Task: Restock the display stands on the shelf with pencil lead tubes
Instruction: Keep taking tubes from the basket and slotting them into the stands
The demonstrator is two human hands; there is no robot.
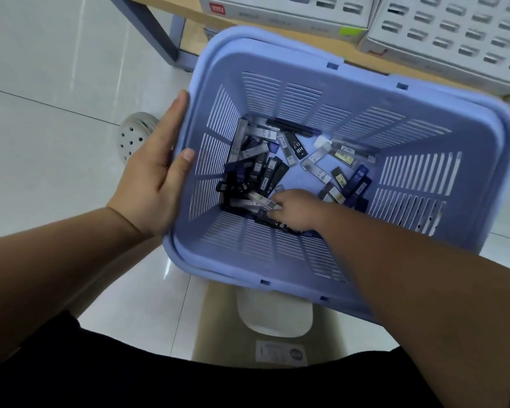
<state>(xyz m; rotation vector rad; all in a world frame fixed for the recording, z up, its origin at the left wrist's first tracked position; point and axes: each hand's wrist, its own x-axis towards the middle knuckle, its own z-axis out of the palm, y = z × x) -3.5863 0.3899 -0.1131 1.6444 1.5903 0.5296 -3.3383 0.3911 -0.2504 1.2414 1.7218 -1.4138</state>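
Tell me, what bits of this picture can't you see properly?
All from the head view:
- Right hand fingertips: buried among the lead tubes, so its grip is unclear.
- Display stands: cut off by the top edge, slots blurred.
- Box label: too small and blurred.
- What's under the basket: mostly hidden by it.

Display stands run off the top edge; fingertips of the right grip vanish among lead tubes.
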